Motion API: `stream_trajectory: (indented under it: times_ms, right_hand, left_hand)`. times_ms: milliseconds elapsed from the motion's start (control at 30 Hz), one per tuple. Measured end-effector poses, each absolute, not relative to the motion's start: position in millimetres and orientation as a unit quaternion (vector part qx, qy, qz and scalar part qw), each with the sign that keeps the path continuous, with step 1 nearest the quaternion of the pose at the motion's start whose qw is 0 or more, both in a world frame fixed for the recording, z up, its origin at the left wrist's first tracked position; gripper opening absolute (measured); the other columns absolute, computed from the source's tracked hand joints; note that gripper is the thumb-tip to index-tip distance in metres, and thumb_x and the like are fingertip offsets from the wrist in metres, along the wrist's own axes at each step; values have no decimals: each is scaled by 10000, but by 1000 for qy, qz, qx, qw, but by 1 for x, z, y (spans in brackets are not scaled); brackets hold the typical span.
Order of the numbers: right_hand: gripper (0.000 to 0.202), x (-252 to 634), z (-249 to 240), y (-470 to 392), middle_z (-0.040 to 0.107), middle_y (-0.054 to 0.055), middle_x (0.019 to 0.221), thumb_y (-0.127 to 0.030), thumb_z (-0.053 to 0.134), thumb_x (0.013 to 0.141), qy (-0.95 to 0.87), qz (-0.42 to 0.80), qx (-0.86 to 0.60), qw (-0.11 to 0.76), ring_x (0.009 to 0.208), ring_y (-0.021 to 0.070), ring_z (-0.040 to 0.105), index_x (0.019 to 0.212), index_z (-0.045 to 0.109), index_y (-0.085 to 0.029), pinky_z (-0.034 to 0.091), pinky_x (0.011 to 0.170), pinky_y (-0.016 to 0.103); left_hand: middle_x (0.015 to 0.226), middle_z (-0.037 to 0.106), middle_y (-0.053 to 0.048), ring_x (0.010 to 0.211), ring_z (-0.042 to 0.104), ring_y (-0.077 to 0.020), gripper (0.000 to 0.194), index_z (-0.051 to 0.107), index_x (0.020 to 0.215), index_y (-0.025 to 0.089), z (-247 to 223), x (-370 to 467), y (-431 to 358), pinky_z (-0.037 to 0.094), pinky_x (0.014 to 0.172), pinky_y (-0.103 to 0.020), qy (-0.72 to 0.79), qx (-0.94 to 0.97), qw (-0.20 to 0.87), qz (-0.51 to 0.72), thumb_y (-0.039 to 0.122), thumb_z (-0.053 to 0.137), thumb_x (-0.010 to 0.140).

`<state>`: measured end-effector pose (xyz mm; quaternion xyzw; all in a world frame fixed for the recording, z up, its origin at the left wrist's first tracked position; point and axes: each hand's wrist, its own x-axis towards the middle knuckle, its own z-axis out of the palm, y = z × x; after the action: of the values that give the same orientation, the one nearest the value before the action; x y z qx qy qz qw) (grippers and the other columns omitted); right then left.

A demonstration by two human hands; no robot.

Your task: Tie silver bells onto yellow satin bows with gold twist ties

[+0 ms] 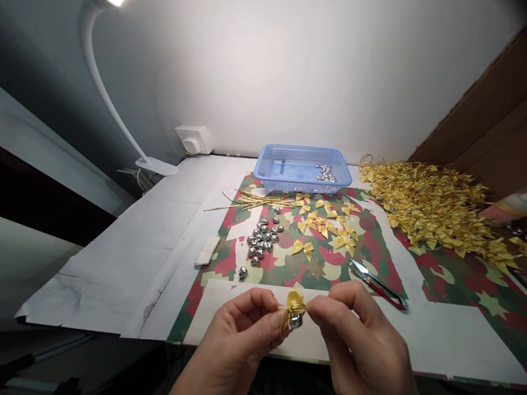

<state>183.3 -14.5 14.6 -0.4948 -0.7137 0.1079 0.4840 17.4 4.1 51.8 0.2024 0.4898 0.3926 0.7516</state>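
Observation:
Over the table's front edge, my left hand (242, 334) pinches a yellow ribbon bow (295, 299) with a silver jingle bell (295, 320) below it. Gold cord is wound around the bow just above the bell. On the other side, the fingers of my right hand (362, 334) are pressed together at the cord's right side; the bit of cord between them is mostly hidden. Beyond the hands lie loose silver bells (261, 240), several yellow bows (325, 225) and a bundle of gold cords (259, 201). Red-handled thread snips (379, 285) rest beyond my right hand.
A blue plastic basket (302, 184) with some silver bells stands against the wall. A large heap of yellow bows (436, 208) covers the right side, beside a cardboard sheet (477, 109). At the left are a white folded cloth (207, 250) and a clip lamp (111, 104).

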Motion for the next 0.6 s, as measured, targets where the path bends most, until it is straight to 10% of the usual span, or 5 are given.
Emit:
stream_trajectory:
  times_ms: [600]
  right_hand:
    - [208, 184, 17, -17, 470, 6, 772, -26, 538, 897, -725, 106, -500, 462, 639, 120, 467, 949, 618, -211, 401, 537, 224]
  left_hand:
    - [628, 702, 10, 674, 561, -142, 217, 688, 616, 183, 57, 22, 3, 448, 660, -211, 540, 234, 692, 418, 246, 894, 630]
